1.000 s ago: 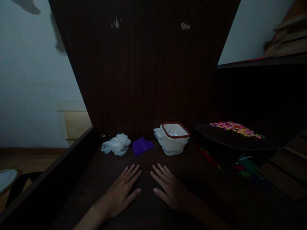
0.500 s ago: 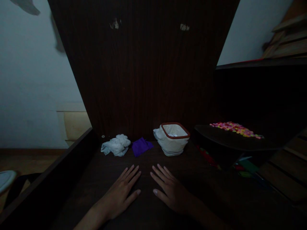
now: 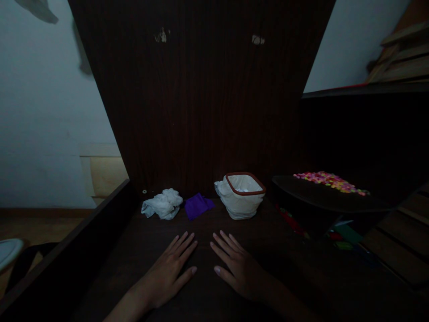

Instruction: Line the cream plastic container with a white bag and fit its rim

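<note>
My left hand (image 3: 171,267) lies flat, palm down, on the dark wooden surface (image 3: 204,290), its fingers apart and nothing in it. Across from it my right hand (image 3: 237,267) rests the same way, also holding nothing. Beyond the left hand sits a crumpled white plastic bag (image 3: 164,204). A folded purple cloth-like piece (image 3: 198,205) lies just right of that bag. Past my right hand stands a small bin (image 3: 244,206) with a brown square rim and a white bag lining it. Neither hand touches any of these.
A dark upright panel (image 3: 208,98) closes off the back, and a low side board (image 3: 83,237) runs along the left. At the right, a curved dark shelf (image 3: 288,188) bears many small colourful pieces (image 3: 330,181). Red and green items (image 3: 346,233) lie under it in shadow.
</note>
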Demonstrator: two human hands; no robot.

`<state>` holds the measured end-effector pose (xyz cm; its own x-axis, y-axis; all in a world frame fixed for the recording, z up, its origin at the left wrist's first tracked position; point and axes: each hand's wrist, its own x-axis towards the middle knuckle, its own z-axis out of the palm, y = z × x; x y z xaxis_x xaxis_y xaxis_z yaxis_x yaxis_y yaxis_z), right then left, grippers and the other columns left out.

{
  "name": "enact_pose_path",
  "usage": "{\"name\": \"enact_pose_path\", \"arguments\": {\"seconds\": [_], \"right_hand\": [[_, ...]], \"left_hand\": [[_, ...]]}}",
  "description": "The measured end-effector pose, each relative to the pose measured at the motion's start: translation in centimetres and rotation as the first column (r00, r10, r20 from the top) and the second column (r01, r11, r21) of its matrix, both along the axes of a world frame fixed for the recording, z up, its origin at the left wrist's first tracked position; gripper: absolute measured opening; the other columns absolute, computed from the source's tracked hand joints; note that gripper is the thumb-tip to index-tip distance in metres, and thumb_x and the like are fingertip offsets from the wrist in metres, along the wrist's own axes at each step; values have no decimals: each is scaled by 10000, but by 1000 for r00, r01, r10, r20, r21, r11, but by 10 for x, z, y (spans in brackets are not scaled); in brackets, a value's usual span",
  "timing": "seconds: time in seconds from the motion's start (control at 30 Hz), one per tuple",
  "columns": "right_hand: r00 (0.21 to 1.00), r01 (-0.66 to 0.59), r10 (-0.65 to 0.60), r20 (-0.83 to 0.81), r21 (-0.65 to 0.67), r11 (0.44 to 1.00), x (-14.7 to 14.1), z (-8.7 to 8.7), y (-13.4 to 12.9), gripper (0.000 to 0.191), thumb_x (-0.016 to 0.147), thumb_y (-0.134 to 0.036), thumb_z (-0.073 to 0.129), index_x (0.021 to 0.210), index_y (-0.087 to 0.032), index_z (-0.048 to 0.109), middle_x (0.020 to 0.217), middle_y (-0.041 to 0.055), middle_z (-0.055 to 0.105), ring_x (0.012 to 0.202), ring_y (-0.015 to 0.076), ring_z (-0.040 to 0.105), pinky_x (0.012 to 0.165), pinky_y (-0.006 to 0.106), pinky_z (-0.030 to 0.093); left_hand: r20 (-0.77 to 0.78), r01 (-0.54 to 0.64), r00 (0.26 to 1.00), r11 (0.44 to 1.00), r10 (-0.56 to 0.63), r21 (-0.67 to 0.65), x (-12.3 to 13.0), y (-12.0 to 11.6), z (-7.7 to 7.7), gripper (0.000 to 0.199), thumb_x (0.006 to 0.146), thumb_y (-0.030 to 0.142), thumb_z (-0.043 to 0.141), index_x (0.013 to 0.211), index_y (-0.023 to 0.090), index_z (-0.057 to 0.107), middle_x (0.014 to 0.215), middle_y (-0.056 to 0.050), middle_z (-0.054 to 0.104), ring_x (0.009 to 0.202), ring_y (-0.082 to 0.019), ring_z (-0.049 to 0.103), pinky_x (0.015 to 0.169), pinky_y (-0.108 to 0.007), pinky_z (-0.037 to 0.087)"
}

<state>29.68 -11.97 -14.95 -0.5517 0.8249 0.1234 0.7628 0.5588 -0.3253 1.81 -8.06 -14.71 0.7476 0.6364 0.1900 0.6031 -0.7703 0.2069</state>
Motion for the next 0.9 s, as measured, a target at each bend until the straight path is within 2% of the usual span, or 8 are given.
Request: {"name": "enact_pose_path", "arguments": {"seconds": [0.23,0.6,0.9], "right_hand": [[1000,3,-2,-28,31,1000,2,-5,0,587,1014,-393,491,1552,-193,368,1626,117,294,1526,318,224,1218,581,261],[1000,15,-15,-2,-35,999,-1,3,-1,590,1026,-428,446,1554,-179,360,1637,110,253,1530,320,200,1225,588,231],[1000,5,-4,-23,10,1000,1,-2,-1,584,1025,-420,453,1550,-179,371,1628,116,280,1526,319,217,1223,584,244]], "left_hand": [[-33,-15,999,999,14,-31,1,0,4,592,1033,468,440,1573,284,281,1626,-66,311,1500,-321,308,1182,-578,372],[-33,-8,999,999,7,-32,1,0,2,604,1033,467,441,1580,292,254,1630,-68,301,1505,-318,299,1185,-578,368],[6,6,1000,1000,-6,-22,0,0,2,614,1031,448,457,1584,318,225,1627,-61,313,1502,-311,310,1195,-569,355]]}}
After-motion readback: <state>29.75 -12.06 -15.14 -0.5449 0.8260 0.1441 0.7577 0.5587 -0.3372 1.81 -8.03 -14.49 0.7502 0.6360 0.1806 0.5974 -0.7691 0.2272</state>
